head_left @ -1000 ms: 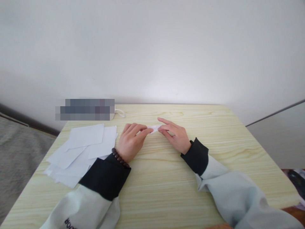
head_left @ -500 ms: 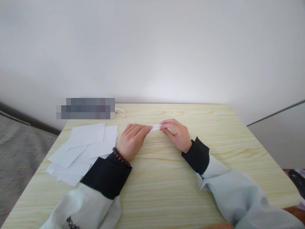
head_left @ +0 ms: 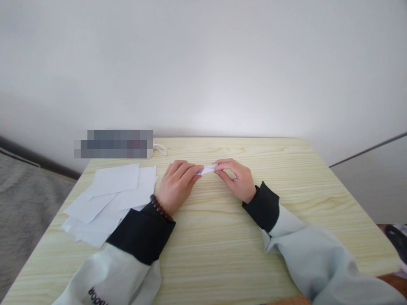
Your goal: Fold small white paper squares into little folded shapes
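Between my two hands is a small, narrow piece of folded white paper [head_left: 208,169], held near the middle of the table. My left hand [head_left: 179,182] pinches its left end, fingers closed over it, so that end is partly hidden. The thumb and fingertips of my right hand [head_left: 235,177] grip its right end, with a gap showing between thumb and index finger further back. A loose, overlapping pile of white paper sheets [head_left: 116,180] lies to the left of my left hand.
A blurred-out object [head_left: 116,145] with a white loop [head_left: 160,149] sits at the table's back left. The pale wood-grain table [head_left: 216,254] meets a white wall [head_left: 203,67] behind. A dark object [head_left: 397,241] shows beyond the right edge.
My left fingers have shifted slightly on the folded paper, and more of its left end shows. My right hand keeps its hold almost unmoved.
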A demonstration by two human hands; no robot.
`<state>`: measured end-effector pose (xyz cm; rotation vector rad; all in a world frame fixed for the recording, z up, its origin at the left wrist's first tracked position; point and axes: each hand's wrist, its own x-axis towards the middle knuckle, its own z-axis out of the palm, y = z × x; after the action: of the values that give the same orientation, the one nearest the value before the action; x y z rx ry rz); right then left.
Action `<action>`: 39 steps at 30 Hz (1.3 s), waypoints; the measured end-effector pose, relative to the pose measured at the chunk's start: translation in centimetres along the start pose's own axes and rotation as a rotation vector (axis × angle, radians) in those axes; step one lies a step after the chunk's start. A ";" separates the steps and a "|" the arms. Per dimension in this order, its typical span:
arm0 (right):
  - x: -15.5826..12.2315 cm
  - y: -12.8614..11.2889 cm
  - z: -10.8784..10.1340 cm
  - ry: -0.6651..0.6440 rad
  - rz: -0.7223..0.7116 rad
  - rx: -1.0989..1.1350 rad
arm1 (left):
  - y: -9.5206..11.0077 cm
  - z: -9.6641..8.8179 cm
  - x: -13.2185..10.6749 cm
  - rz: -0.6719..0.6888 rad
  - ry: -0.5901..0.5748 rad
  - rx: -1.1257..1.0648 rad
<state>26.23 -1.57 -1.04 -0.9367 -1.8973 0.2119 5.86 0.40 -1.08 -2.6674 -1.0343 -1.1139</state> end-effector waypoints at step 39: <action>-0.2 -0.4 0.2 -0.019 0.051 0.090 | 1.1 -0.7 0.6 -0.337 -0.162 -0.403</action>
<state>25.96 -1.94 -1.10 -0.9259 -1.8663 0.3351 6.35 -0.32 0.01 -3.0119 -1.4746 -1.3019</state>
